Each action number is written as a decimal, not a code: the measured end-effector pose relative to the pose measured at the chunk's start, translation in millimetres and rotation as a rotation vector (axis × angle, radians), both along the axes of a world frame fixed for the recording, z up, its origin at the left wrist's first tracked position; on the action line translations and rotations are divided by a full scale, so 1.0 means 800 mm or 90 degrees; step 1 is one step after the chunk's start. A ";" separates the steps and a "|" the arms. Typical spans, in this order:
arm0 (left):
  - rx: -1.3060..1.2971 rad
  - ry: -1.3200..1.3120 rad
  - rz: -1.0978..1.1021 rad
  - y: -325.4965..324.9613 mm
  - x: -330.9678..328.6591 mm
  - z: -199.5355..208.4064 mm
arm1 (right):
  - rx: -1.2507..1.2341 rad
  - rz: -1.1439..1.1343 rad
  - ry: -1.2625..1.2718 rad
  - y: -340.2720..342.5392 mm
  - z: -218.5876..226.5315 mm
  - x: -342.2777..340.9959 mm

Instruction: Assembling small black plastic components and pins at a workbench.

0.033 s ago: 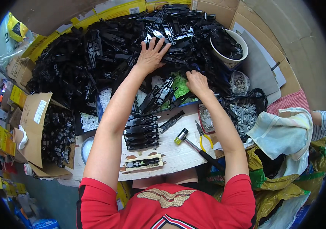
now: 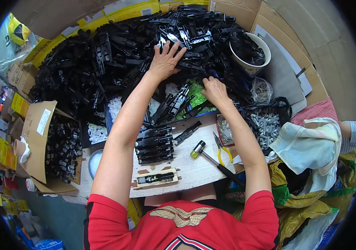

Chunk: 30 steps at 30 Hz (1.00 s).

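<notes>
My left hand lies with its fingers spread on a heap of long black plastic parts. My right hand is closed, its fingers curled down beside small green pieces in a blue tray; what the fingertips hold, if anything, is hidden. Between my forearms, several black parts are stacked in a row on the white worktop, and a single one lies slanted beside them. Nearer to me, a pale block has a black part set in it.
A hammer and yellow-handled pliers lie near my right forearm. Farther right are a bag of grey pieces and a cloth. A carton of small black parts stands left. A white bucket sits at the back right.
</notes>
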<state>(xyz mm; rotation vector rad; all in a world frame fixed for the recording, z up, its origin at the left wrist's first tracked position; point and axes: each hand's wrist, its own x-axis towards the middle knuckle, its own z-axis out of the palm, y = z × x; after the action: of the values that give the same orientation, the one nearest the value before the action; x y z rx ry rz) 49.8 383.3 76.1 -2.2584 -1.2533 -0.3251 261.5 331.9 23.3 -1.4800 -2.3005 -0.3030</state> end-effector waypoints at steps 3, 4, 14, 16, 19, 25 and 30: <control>-0.022 -0.014 -0.009 0.002 -0.002 0.002 | 0.010 0.015 0.007 0.007 -0.008 -0.002; -0.032 -0.028 -0.023 0.002 -0.003 0.003 | 0.017 0.014 0.004 0.010 -0.010 -0.004; -0.090 0.042 0.026 -0.006 -0.001 0.012 | -0.132 0.046 0.093 0.012 0.015 0.019; -0.085 0.035 0.021 -0.004 -0.006 0.009 | -0.184 0.059 0.127 0.008 0.032 0.022; -0.071 0.027 0.008 0.001 -0.007 0.005 | -0.243 0.142 0.297 0.003 0.044 0.035; -0.060 0.037 0.024 0.007 -0.007 0.009 | -0.430 0.131 0.598 -0.007 0.054 0.041; -0.051 0.034 0.031 0.008 -0.006 0.008 | -0.421 0.216 0.746 -0.012 0.070 0.009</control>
<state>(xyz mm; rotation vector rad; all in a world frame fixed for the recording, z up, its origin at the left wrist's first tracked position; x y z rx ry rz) 45.0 389.9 82.2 -2.2838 -1.3138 -0.1988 269.1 322.3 79.5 -0.9774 -1.5877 1.1932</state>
